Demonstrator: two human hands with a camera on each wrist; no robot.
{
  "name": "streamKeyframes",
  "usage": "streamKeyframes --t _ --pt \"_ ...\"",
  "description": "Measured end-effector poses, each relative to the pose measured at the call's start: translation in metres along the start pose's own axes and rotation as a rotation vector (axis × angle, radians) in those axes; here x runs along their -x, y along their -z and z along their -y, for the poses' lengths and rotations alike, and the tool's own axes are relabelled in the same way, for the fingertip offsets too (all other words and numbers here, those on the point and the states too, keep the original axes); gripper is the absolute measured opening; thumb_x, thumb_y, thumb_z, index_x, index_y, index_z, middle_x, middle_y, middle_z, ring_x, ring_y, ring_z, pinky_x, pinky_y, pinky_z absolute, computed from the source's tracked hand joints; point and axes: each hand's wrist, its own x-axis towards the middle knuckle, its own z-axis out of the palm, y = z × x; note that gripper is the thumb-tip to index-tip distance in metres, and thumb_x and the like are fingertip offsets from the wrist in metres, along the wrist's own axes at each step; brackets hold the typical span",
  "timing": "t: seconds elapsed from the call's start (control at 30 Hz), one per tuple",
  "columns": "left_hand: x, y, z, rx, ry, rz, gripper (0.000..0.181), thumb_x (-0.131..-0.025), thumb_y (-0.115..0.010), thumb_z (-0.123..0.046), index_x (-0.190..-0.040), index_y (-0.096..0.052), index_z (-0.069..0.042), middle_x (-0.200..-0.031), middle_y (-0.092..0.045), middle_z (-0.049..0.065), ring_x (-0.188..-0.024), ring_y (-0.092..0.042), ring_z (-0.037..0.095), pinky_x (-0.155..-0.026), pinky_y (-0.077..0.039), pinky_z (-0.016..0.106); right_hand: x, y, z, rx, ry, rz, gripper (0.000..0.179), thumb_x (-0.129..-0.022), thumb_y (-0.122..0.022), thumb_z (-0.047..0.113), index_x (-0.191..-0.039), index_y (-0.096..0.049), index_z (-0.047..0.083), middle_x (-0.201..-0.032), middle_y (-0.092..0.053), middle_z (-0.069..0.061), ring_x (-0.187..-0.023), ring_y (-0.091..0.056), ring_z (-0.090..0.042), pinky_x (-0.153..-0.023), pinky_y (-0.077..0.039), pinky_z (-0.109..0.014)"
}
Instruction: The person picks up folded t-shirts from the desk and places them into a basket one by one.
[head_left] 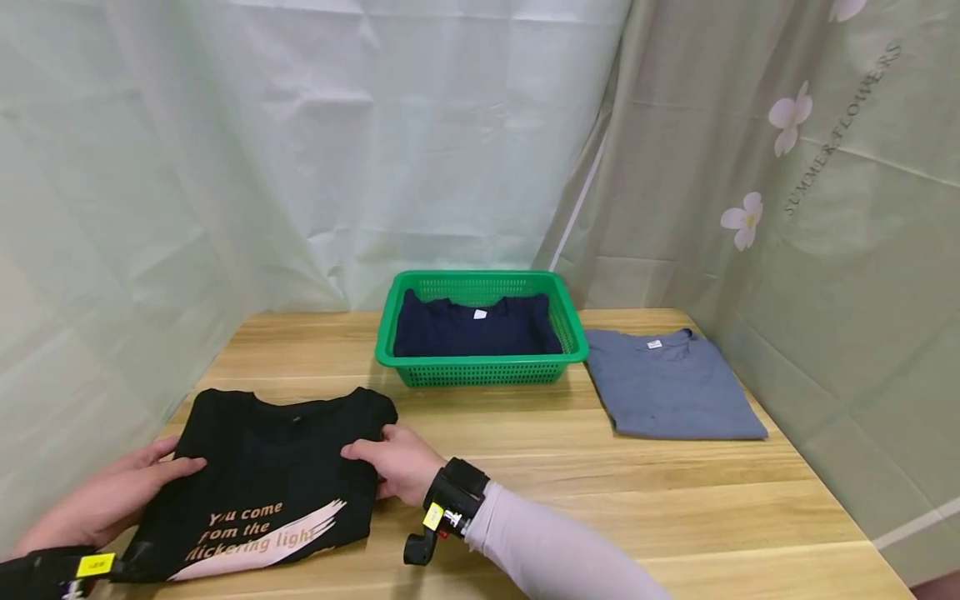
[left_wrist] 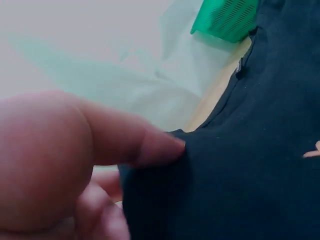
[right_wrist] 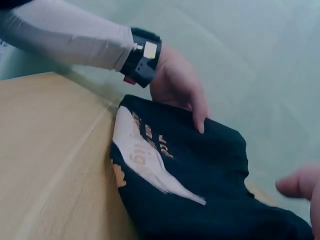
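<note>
A folded black T-shirt (head_left: pixel 300 450) with pinkish lettering and a pale brush-stroke print lies at the front left of the table. My left hand (head_left: pixel 112 500) grips its left side, thumb on top and fingers under the edge; the left wrist view shows the thumb (left_wrist: pixel 155 147) pressed on the cloth. At the opposite side my right hand (head_left: pixel 401 462) holds the shirt's right edge, its thumb over the fabric and other fingers partly hidden behind it. In the right wrist view the shirt (right_wrist: pixel 185 155) slopes up off the wood toward the left hand (right_wrist: pixel 180 80).
A green plastic basket (head_left: pixel 480 372) with a folded navy shirt (head_left: pixel 472 331) inside stands at the back middle of the wooden table (head_left: pixel 600 517). To its right lies a folded grey-blue T-shirt (head_left: pixel 671 387). Pale curtains (head_left: pixel 390 150) hang close around the back and sides.
</note>
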Motion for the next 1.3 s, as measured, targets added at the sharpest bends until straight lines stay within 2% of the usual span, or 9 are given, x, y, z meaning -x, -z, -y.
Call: streamKeyframes --t 0.1,0.23,0.3,0.4,0.47,0.63,0.97,1.23,1.3 --pt "0.001 -0.002 0.003 0.018 -0.013 -0.031 0.071 -0.109 -0.041 -0.02 -0.149 0.007 0.014 -0.122 -0.059 0.023 -0.099 -0.063 0.031 -0.079 -0.057 0.047 -0.002 0.003 -0.004 -0.004 0.016 -0.042 0.064 -0.089 -0.068 0.002 -0.142 -0.033 -0.004 -0.107 -0.061 -0.014 -0.09 -0.064 -0.028 -0.08 -0.052 -0.062" --pt "0.003 -0.001 0.01 0.16 -0.035 -0.057 0.068 -0.108 -0.04 -0.014 -0.154 0.008 0.0 -0.112 -0.066 0.004 -0.096 -0.065 0.028 -0.078 -0.057 0.046 -0.001 0.005 -0.005 0.094 0.08 -0.079 0.051 -0.09 -0.066 0.0 -0.137 -0.044 0.002 -0.102 -0.065 -0.01 -0.083 -0.067 -0.025 -0.072 -0.057 -0.054" --pt "0.005 0.002 0.013 0.257 -0.056 -0.065 0.054 -0.108 -0.042 -0.014 -0.155 -0.017 -0.022 -0.105 -0.068 -0.003 -0.094 -0.066 0.028 -0.076 -0.058 0.048 0.001 0.006 -0.002 0.123 0.118 -0.071 0.043 -0.09 -0.065 -0.001 -0.13 -0.05 0.005 -0.099 -0.066 -0.007 -0.079 -0.067 -0.023 -0.068 -0.059 -0.05" --pt "0.007 0.007 0.012 0.368 -0.075 -0.085 0.035 -0.108 -0.043 -0.013 -0.121 -0.052 -0.045 -0.098 -0.071 -0.005 -0.091 -0.067 0.031 -0.074 -0.057 0.052 0.004 0.005 0.005 0.12 0.171 -0.043 0.034 -0.09 -0.064 -0.002 -0.121 -0.057 0.008 -0.096 -0.069 -0.005 -0.077 -0.068 -0.022 -0.063 -0.06 -0.046" --pt "0.009 0.01 0.01 0.416 -0.101 -0.094 0.038 -0.108 -0.043 -0.013 -0.1 -0.06 -0.046 -0.096 -0.071 -0.004 -0.089 -0.067 0.032 -0.072 -0.056 0.054 0.007 0.004 0.011 0.111 0.203 -0.018 0.032 -0.09 -0.064 -0.003 -0.119 -0.058 0.008 -0.096 -0.069 -0.005 -0.077 -0.068 -0.022 -0.061 -0.06 -0.045" --pt "0.017 0.014 0.002 0.515 -0.169 -0.074 0.038 -0.109 -0.043 -0.013 -0.1 -0.063 -0.043 -0.098 -0.071 -0.007 -0.09 -0.067 0.032 -0.072 -0.056 0.054 0.013 0.003 0.027 0.076 0.265 0.06 0.035 -0.092 -0.061 -0.004 -0.125 -0.057 0.007 -0.103 -0.069 -0.008 -0.083 -0.068 -0.024 -0.064 -0.06 -0.042" --pt "0.03 0.011 -0.022 0.539 -0.284 -0.033 0.032 -0.11 -0.038 -0.013 -0.122 -0.054 -0.038 -0.105 -0.07 -0.008 -0.093 -0.067 0.029 -0.07 -0.058 0.051 0.035 0.007 0.073 0.134 0.366 0.127 0.028 -0.093 -0.063 -0.002 -0.12 -0.058 0.002 -0.095 -0.07 -0.009 -0.079 -0.069 -0.023 -0.059 -0.06 -0.034" --pt "0.029 -0.003 -0.055 0.467 -0.314 -0.005 0.052 -0.11 -0.039 -0.013 -0.153 -0.017 -0.035 -0.11 -0.07 -0.006 -0.097 -0.066 0.029 -0.07 -0.058 0.052 0.049 0.025 0.109 0.176 0.417 0.107 0.024 -0.093 -0.065 0.0 -0.116 -0.057 0.004 -0.088 -0.069 -0.007 -0.079 -0.069 -0.024 -0.057 -0.059 -0.028" --pt "0.026 -0.009 -0.063 0.449 -0.334 0.012 0.049 -0.11 -0.039 -0.012 -0.151 -0.021 -0.03 -0.112 -0.07 -0.002 -0.098 -0.065 0.031 -0.07 -0.058 0.051 0.051 0.033 0.115 0.181 0.433 0.108 0.022 -0.093 -0.065 0.001 -0.114 -0.057 0.004 -0.087 -0.068 -0.007 -0.08 -0.069 -0.024 -0.057 -0.058 -0.027"
